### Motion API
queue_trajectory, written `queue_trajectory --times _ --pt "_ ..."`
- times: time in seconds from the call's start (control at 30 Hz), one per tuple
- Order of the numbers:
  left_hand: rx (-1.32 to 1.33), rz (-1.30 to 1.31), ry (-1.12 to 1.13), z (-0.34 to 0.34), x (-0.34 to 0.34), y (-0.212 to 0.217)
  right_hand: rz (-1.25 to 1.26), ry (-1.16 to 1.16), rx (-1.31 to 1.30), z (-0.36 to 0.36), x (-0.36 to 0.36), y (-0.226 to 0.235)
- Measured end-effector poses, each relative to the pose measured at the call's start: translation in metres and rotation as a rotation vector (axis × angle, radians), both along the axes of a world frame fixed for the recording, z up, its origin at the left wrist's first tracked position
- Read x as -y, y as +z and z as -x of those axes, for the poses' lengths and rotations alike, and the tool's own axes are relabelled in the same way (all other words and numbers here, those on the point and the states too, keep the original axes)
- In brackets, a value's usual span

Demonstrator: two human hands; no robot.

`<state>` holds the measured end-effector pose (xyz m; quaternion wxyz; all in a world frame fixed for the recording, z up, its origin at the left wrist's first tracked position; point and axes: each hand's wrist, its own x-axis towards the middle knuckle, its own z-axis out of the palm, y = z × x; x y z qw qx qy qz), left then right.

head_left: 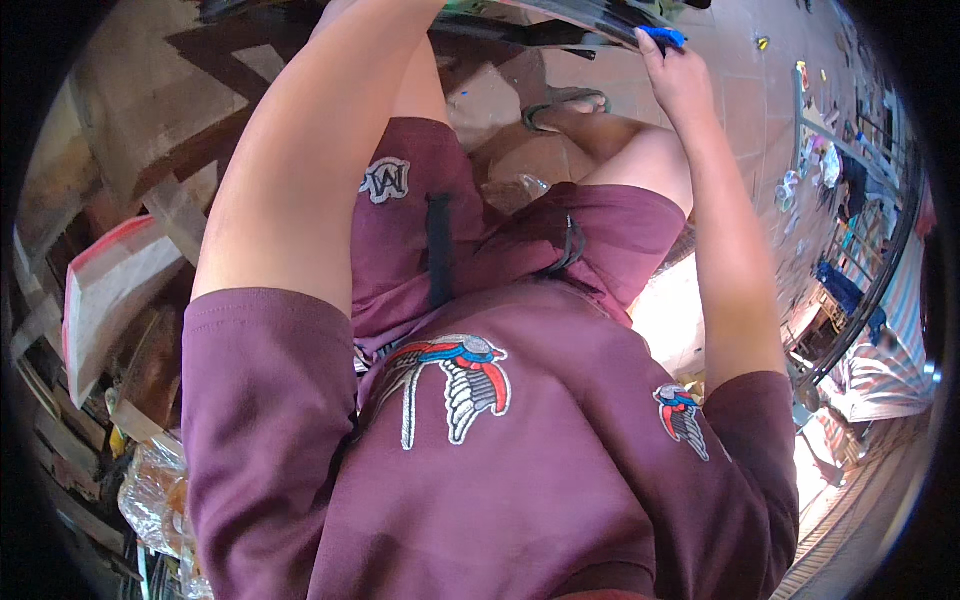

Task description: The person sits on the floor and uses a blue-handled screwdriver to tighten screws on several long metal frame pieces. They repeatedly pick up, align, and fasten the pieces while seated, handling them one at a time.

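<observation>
I look down my own maroon shirt (520,470) and maroon shorts (480,230). My right hand (680,80) reaches forward at the top right, its fingers closed on a small blue object (662,36). The blue object rests against a dark curved thing (580,15) that runs along the top edge and is mostly cut off. My left forearm (300,160) stretches up to the same dark thing, and the left hand itself lies beyond the top edge. A bare knee (640,150) shows below the right hand.
A foot in a sandal (565,105) rests on the tiled floor (740,110). Wooden planks (180,215) and a white board with a red edge (110,290) lie at the left, crumpled plastic bags (150,490) at the lower left. A curved dark metal rail (860,300) and small clutter stand at the right.
</observation>
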<state>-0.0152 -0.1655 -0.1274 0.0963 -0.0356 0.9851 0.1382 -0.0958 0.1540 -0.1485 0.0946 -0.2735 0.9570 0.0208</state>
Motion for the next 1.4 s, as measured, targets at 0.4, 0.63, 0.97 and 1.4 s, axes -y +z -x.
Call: queue_trajectory --times 0.4,0.63,0.97,1.4 --pt "-0.032 -0.006 -0.005 -0.002 0.005 -0.006 0.085 0.131 0.139 0.012 0.011 0.021" --pt "-0.047 -0.055 0.027 -0.005 0.006 -0.003 0.022 0.330 0.074 0.020 0.007 0.017" --pt "-0.074 -0.030 0.021 -0.007 0.007 -0.007 0.131 0.278 0.188 0.010 0.029 0.029" --pt "-0.079 -0.022 0.013 -0.006 0.006 -0.003 0.895 -0.937 0.818 -0.033 0.053 0.025"
